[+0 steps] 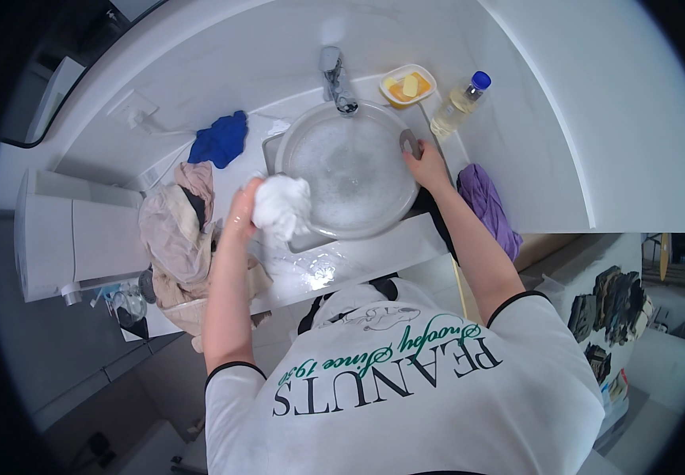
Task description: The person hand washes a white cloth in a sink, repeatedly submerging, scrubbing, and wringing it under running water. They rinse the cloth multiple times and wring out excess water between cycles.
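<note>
My left hand (244, 208) grips a bunched white cloth (283, 206) at the left rim of a round plastic basin. Cloudy, sudsy water fills the basin (357, 233), which sits over a sink (310, 241) under the tap. At the basin's right side, my right hand (428, 166) holds its grey handle (409, 144), with fingers curled around the outer edge. The chrome tap (338, 83) reaches over the back rim. Water seems to fall from it, though the stream is faint.
Beige and pink clothes (179, 237) lie heaped at the left, near a blue cloth (219, 140). A soap box (408, 86) and a bottle with a blue cap (455, 110) stand behind at right. A purple cloth (488, 205) hangs over the right edge. The wet countertop (319, 273) shines.
</note>
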{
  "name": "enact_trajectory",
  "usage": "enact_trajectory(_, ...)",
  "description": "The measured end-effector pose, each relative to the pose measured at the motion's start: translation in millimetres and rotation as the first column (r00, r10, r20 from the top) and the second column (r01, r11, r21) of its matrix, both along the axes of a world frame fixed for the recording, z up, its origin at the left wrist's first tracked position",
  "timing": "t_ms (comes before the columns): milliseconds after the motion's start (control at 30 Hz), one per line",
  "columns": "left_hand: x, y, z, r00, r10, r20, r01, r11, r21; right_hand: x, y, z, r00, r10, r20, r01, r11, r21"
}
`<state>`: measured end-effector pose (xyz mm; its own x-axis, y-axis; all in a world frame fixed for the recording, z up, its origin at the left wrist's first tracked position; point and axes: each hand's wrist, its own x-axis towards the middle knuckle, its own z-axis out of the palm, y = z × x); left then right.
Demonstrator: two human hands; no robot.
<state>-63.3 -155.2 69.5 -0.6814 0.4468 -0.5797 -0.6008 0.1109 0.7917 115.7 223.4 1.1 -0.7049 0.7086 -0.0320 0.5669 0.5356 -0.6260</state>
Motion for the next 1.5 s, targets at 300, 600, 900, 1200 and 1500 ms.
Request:
enact_trajectory(300, 65.9, 24.9, -28.1, 0.992, -0.005, 0.13, 0.003, 1.0, 0.019, -2.3, 1.5, 19.7, 0.94, -0.145, -0.309, -0.099, 0.749, -0.655)
enact_trajectory(600, 54.4, 36.5, -48.8, 0.826, -0.262, 0.499, 0.017, 0.896, 0.443, -1.1, -10.9, 146.7, 0.944, -0.012, -0.329, -0.197, 0.782, -0.592)
enact_trajectory(900, 67.4, 50.0, -71.0, 0.688, -0.422, 0.591, -0.096, 0.754, 0.65, -12.2, -21.4, 243.9, 0.964, 0.047, -0.261, -0.225, 0.671, -0.707)
enact_trajectory(1200, 85.0, 77.1, -66.8, 0.727, -0.521, 0.448, -0.029, 0.628, 0.778, -82.0, -41.3, 298.0, 0.94, 0.072, -0.332, -0.334, 0.386, -0.86)
enact_trajectory(1500, 85.1, 53.3, -48.9, 0.79, -0.438, 0.43, -0.093, 0.607, 0.79, -88.7, -22.7, 274.6, 0.963, -0.041, -0.268, -0.198, 0.57, -0.797)
